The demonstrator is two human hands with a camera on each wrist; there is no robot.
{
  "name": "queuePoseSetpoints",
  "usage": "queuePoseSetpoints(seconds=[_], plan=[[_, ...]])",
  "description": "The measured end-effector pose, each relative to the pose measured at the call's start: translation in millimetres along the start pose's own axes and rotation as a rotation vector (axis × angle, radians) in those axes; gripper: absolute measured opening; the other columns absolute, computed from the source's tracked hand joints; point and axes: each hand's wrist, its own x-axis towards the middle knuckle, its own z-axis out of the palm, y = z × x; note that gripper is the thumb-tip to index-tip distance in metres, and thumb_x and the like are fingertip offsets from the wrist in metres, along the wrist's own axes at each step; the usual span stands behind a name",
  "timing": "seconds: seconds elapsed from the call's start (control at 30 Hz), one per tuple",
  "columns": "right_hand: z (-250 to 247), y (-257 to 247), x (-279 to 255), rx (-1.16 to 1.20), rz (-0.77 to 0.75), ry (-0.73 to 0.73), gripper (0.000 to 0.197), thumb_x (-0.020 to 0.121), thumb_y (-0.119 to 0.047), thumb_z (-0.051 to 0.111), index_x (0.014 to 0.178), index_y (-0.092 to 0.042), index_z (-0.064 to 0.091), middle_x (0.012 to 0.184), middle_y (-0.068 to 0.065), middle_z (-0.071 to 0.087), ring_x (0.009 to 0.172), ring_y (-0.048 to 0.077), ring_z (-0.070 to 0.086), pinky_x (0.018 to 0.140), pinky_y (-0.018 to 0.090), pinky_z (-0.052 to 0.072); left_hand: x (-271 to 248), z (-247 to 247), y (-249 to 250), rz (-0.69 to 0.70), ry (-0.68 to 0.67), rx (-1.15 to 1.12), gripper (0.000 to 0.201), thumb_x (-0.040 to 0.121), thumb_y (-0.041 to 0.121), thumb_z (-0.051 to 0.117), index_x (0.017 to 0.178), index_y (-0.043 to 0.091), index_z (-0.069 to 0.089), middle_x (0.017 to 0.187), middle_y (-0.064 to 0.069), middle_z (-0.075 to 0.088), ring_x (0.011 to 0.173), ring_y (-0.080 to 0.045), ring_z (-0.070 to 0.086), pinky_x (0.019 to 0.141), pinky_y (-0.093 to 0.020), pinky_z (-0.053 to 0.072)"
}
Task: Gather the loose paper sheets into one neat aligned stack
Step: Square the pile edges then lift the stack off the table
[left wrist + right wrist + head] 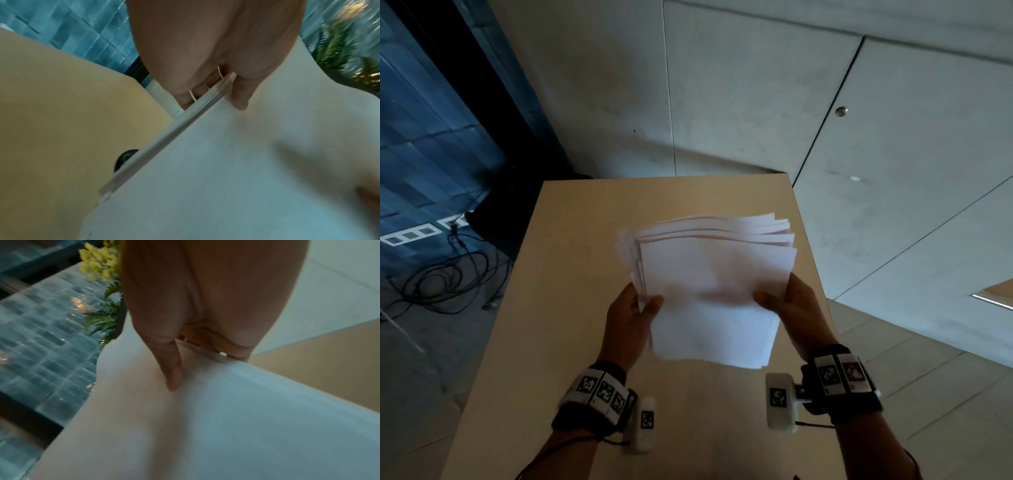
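Observation:
A bundle of white paper sheets [715, 284] is held up above the light wooden table [571, 308], its far edges fanned and uneven. My left hand [635, 310] grips the bundle's left edge, thumb on the top sheet and fingers underneath. My right hand [787, 303] grips the right edge the same way. In the left wrist view the thumb [239, 95] lies on the sheets [236, 162] and the layered side edge shows. In the right wrist view the thumb [173, 374] presses the top of the sheets [205, 426], which bend downward.
The table's far edge [664, 178] meets a grey panelled wall [756, 102]. Cables [441, 284] lie on the floor to the left beside a dark glass panel [424, 137]. Tiled floor [928, 359] runs along the right.

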Motion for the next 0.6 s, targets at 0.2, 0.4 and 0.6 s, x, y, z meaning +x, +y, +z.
queuePoseSetpoints(seconds=[0.2, 0.4, 0.6], plan=[[15, -12, -7, 0.062, -0.124, 0.126, 0.036, 0.085, 0.005, 0.067, 0.1, -0.028, 0.07, 0.097, -0.007, 0.078, 0.095, 0.01, 0.073, 0.081, 0.023, 0.058, -9, -2, 21, 0.183, 0.117, 0.028, 0.037, 0.091, 0.014, 0.063, 0.106, 0.047, 0.052, 0.108, 0.018, 0.064, 0.099, 0.003, 0.063, 0.085, -0.018, 0.053], [23, 16, -6, -0.135, -0.035, 0.136, 0.024, 0.087, -0.013, 0.069, 0.097, -0.034, 0.068, 0.098, -0.01, 0.075, 0.098, 0.012, 0.071, 0.094, 0.042, 0.056, -14, 0, 4, 0.17, 0.113, 0.192, 0.037, 0.093, 0.016, 0.059, 0.11, 0.047, 0.047, 0.103, 0.017, 0.061, 0.097, -0.009, 0.061, 0.084, -0.025, 0.049], [28, 34, -8, -0.207, 0.022, 0.159, 0.027, 0.09, -0.013, 0.065, 0.093, -0.04, 0.067, 0.101, -0.001, 0.075, 0.101, 0.021, 0.07, 0.098, 0.051, 0.053, -10, 1, -5, 0.127, 0.109, 0.231, 0.034, 0.095, 0.011, 0.055, 0.128, 0.012, 0.053, 0.117, -0.007, 0.065, 0.109, -0.024, 0.062, 0.09, -0.028, 0.047]])
